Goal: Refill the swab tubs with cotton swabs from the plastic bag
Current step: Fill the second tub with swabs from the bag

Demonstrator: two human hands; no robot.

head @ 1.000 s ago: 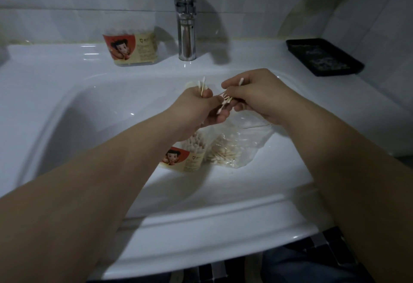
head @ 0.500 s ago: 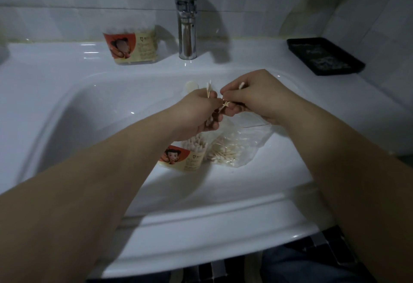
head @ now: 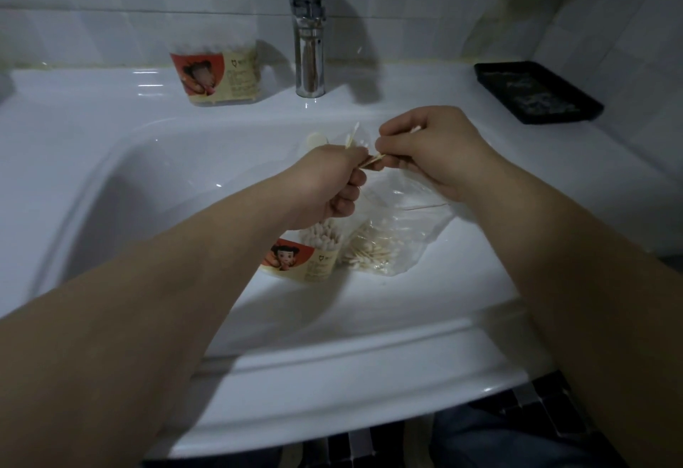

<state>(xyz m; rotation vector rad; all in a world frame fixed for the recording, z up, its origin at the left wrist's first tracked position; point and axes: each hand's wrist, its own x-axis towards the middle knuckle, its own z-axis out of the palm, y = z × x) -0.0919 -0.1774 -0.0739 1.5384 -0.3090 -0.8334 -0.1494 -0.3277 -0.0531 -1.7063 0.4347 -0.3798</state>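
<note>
Both hands pinch swabs (head: pixel 373 162): left hand (head: pixel 325 183), right hand (head: pixel 432 149); tub (head: pixel 306 256) below.

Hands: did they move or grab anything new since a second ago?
Hardly. The left hand slid a little toward the right hand, and fewer cotton swabs show between them. Both hands still pinch swabs; nothing was let go. The near tub, the bag and the far tub stayed put.
</note>
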